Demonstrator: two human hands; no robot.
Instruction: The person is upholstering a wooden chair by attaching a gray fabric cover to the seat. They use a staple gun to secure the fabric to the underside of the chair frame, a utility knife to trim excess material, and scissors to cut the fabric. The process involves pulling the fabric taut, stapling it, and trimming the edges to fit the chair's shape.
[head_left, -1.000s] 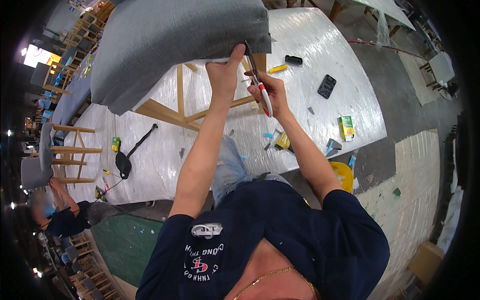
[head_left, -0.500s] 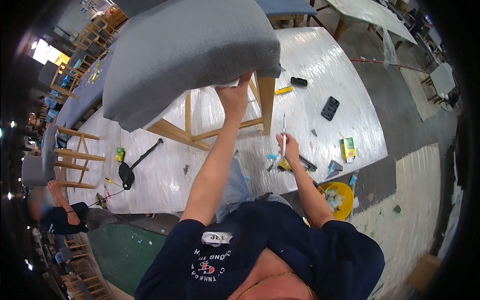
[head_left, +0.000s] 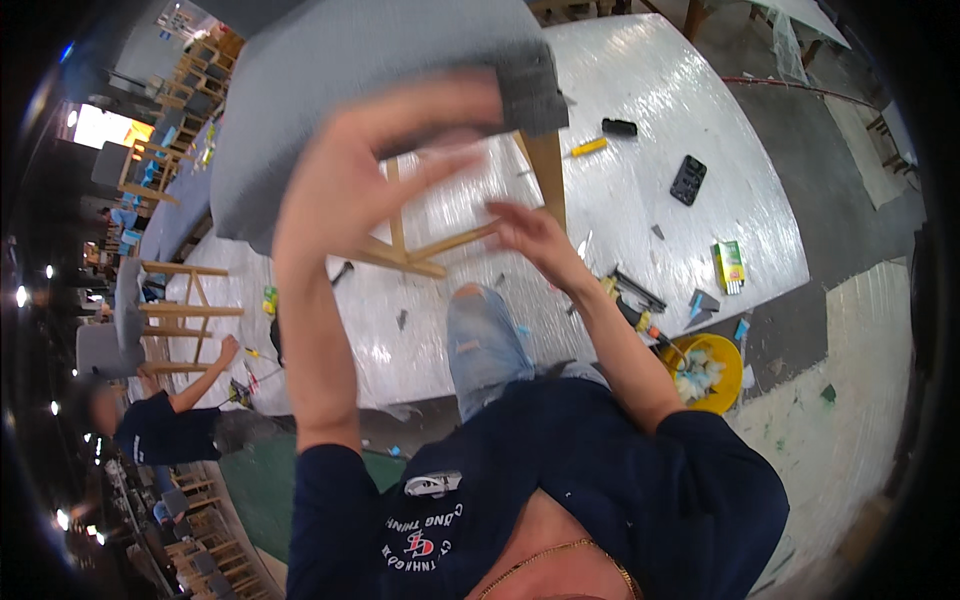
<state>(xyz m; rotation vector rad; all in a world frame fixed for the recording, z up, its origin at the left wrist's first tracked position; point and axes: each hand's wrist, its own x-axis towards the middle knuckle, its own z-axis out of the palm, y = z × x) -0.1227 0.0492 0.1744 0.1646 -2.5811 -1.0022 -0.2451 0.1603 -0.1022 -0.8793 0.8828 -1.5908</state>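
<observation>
A grey upholstered chair (head_left: 400, 55) with pale wooden legs (head_left: 543, 172) stands on the plastic-covered table before me. My left hand (head_left: 385, 165) is raised in front of the front edge of its seat. It is smeared by motion, but the thumb and fingers show spread apart, with nothing between them. Lower and to the right, my right hand (head_left: 532, 238) reaches toward the chair's lower rail, fingers stretched out and slightly blurred, holding nothing. Whether either hand touches the chair, I cannot tell.
Right of the chair lie a yellow-handled tool (head_left: 589, 147), a black case (head_left: 620, 127), a black phone-like object (head_left: 688, 181) and a green-yellow box (head_left: 729, 266). A yellow bucket (head_left: 735, 375) of scraps stands beside the table. A co-worker (head_left: 165, 425) handles another chair (head_left: 127, 315) at left.
My left hand has left the seat's underside and swung up and left. My right hand has let go of a slim pointed tool and moved up and left. The view has shifted slightly.
</observation>
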